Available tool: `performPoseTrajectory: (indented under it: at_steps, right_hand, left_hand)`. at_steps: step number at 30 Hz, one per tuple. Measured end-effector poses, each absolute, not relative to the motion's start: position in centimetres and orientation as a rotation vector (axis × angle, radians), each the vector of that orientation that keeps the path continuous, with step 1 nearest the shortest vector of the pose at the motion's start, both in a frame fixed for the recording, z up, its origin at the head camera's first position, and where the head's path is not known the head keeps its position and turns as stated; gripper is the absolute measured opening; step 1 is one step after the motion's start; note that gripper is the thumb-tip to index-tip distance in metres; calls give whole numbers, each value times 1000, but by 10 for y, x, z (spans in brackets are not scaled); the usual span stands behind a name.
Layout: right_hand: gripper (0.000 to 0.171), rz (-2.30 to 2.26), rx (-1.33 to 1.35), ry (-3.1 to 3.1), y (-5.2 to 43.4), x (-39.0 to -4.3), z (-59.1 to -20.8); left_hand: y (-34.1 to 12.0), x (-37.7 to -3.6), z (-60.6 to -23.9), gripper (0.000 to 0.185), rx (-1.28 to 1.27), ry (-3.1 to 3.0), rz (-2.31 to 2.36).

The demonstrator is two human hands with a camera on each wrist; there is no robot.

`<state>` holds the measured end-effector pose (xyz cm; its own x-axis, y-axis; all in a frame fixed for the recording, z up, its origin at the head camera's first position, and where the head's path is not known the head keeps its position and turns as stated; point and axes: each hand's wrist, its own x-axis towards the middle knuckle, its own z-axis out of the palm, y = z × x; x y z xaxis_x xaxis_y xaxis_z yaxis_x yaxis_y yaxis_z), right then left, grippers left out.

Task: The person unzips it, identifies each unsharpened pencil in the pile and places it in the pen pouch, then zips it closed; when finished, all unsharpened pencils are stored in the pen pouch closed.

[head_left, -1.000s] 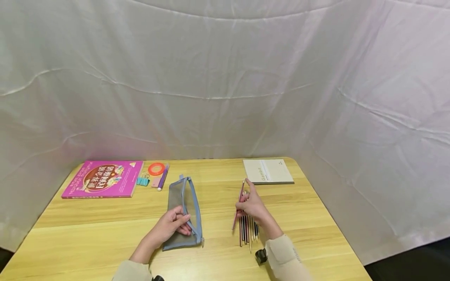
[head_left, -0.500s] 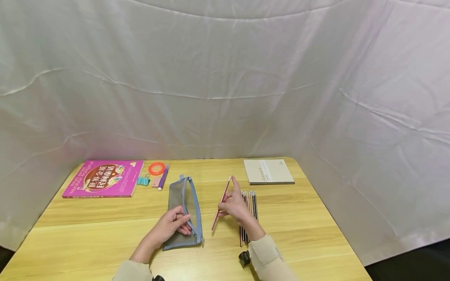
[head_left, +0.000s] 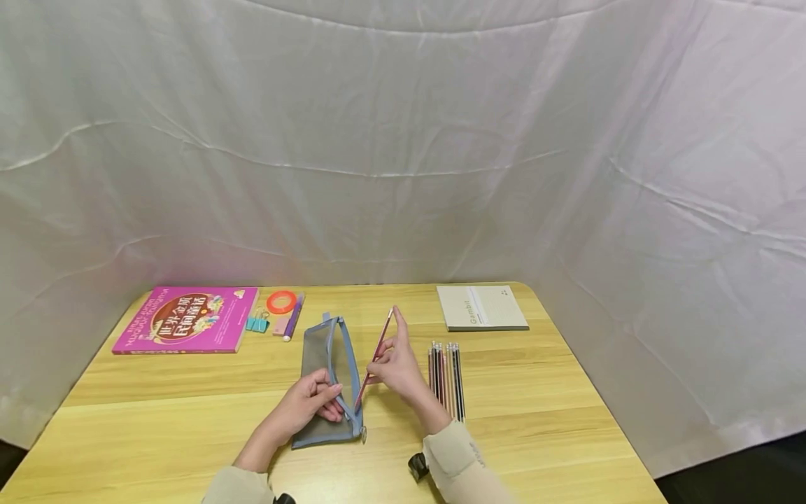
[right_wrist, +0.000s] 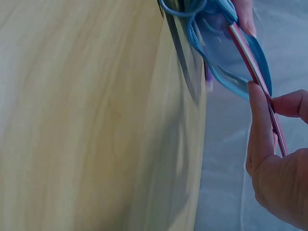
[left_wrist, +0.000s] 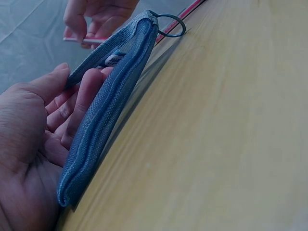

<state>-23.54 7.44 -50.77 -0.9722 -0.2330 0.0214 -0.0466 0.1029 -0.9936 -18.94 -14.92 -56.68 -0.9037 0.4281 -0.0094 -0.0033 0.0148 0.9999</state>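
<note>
My left hand (head_left: pixel 310 404) grips the near edge of a blue-grey mesh pencil pouch (head_left: pixel 313 350), fingers curled over its unzipped opening. In the left wrist view the pouch (left_wrist: pixel 103 115) shows its zipper edge and a metal ring. A red-striped pencil (head_left: pixel 378 346) is pinched between thumb and fingers of my right hand (head_left: pixel 401 371), tilted, its lower end at the pouch's opening. The right wrist view has the pencil (right_wrist: pixel 250 60) with its end at the mouth of the pouch. Several more pencils (head_left: pixel 448 378) lie side by side on the table, right of my right hand.
A magenta book (head_left: pixel 189 318) lies at the far left of the wooden table (head_left: pixel 535 420). Beside it are teal binder clips (head_left: pixel 257 324), an orange tape roll (head_left: pixel 281 302) and a purple marker (head_left: pixel 292 318). A pale notebook (head_left: pixel 483 308) lies at the back right.
My right hand has carried the red-striped pencil left, from above the other pencils to the pouch's opening. My left hand and the pouch have stayed in place.
</note>
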Motion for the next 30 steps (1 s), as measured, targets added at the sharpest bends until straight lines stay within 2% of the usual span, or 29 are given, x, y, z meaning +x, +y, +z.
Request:
performPoseTrajectory:
  at_steps: [17,30]
  right_hand:
    - [129,-1865,-327,2280,56,-232,-518]
    - [117,-1746,-415,2306,46,-228,-517]
  left_hand:
    - [-151,-192,-569,34,438,1993,1966]
    - [-152,-191,-566,33,365,2058,1926]
